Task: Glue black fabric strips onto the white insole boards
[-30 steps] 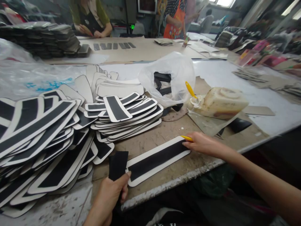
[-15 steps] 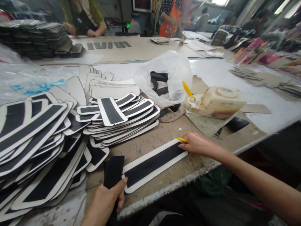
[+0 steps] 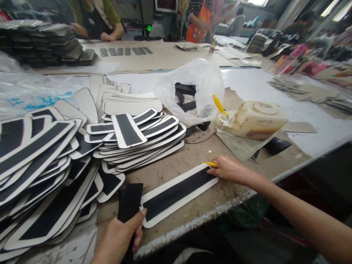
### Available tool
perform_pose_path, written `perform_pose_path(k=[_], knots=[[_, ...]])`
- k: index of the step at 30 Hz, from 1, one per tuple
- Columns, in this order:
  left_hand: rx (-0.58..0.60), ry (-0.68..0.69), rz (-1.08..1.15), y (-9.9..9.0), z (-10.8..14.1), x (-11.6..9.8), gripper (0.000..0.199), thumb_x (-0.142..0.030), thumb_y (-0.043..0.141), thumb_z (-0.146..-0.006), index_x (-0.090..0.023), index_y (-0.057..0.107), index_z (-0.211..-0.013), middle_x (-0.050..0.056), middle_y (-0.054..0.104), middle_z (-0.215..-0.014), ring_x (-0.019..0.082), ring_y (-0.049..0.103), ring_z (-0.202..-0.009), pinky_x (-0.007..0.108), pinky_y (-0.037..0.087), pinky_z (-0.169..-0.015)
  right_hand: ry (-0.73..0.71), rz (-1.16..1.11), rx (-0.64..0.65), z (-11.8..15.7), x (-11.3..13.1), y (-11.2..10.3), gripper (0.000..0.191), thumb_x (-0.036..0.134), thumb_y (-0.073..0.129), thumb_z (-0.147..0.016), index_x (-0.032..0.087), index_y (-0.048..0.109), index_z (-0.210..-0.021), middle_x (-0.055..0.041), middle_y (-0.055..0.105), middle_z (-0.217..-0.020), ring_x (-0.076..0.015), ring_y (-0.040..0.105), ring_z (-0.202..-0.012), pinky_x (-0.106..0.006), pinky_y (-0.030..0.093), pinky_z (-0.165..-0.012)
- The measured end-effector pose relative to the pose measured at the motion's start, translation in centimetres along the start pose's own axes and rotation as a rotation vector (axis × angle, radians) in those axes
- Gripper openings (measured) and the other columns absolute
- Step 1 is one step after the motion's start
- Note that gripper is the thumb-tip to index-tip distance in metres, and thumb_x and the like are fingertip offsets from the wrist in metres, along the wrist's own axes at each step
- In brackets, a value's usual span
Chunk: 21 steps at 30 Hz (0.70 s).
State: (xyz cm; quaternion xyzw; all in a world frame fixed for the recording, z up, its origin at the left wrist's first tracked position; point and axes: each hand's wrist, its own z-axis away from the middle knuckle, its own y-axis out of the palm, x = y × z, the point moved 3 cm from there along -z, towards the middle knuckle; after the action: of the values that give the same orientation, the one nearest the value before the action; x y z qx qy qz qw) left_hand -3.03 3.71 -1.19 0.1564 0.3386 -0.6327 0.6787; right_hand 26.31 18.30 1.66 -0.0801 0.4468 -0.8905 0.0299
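Note:
A long white-edged panel with a black strip (image 3: 178, 194) lies slanting on the brown board near the table's front edge. My left hand (image 3: 123, 234) is closed on a loose black strip (image 3: 130, 201), its thumb at the panel's left end. At the panel's right end, my right hand (image 3: 227, 168) holds a yellow tool (image 3: 211, 164) whose tip points left, with the fingers on the panel's corner. Piles of similar panels (image 3: 143, 146) stand behind and to the left.
A stained plastic container (image 3: 258, 119) holds a second yellow tool (image 3: 219, 104) in white paste. Beside it sits a clear bag (image 3: 203, 88) with black pieces. More panels (image 3: 41, 176) fill the left side. Across the table, people (image 3: 96, 22) stand near dark stacks (image 3: 41, 44).
The view has shifted slightly, so the piles and my left hand appear a little further left. Both hands keep their places at the panel's ends.

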Motion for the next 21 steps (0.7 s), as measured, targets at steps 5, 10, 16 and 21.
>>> perform_pose_path(k=[5, 10, 16, 21], knots=[[-0.005, 0.027, 0.022, 0.1, 0.8, -0.6, 0.044, -0.045, 0.060, -0.067, -0.019, 0.044, -0.035, -0.001, 0.042, -0.029, 0.009, 0.035, -0.032, 0.024, 0.026, -0.041, -0.041, -0.009, 0.011, -0.9, -0.9, 1.0, 0.027, 0.040, 0.053, -0.079, 0.017, 0.067, -0.072, -0.0086, 0.067, -0.071, -0.0211, 0.061, -0.065, -0.027, 0.033, -0.053], [0.001, 0.021, 0.083, 0.2, 0.9, -0.8, 0.040, -0.043, 0.059, -0.064, -0.020, 0.043, -0.036, -0.002, 0.039, -0.028, 0.008, 0.032, -0.029, 0.024, 0.023, -0.038, -0.076, -0.047, 0.002, -2.2, -2.0, 2.2, 0.025, 0.040, 0.056, -0.078, 0.019, 0.065, -0.068, -0.0089, 0.067, -0.068, -0.0215, 0.060, -0.062, -0.029, 0.034, -0.055], [0.014, 0.038, 0.083, 0.4, 1.0, -0.8, 0.040, -0.044, 0.059, -0.063, -0.020, 0.042, -0.036, -0.002, 0.039, -0.028, 0.008, 0.032, -0.030, 0.023, 0.024, -0.038, -0.045, 0.018, -0.007, -1.4, -1.4, 1.3, 0.028, 0.043, 0.056, -0.078, 0.019, 0.066, -0.070, -0.0099, 0.068, -0.074, -0.0231, 0.063, -0.070, -0.028, 0.033, -0.056], [0.011, 0.043, 0.038, 0.2, 0.5, -0.2, 0.045, -0.051, 0.060, -0.064, -0.020, 0.042, -0.037, -0.002, 0.040, -0.029, 0.008, 0.032, -0.030, 0.024, 0.024, -0.039, -0.014, -0.018, -0.028, -0.5, -0.9, 0.1, 0.035, 0.051, 0.057, -0.075, 0.017, 0.067, -0.076, -0.0090, 0.067, -0.072, -0.0222, 0.062, -0.069, -0.027, 0.031, -0.053]])
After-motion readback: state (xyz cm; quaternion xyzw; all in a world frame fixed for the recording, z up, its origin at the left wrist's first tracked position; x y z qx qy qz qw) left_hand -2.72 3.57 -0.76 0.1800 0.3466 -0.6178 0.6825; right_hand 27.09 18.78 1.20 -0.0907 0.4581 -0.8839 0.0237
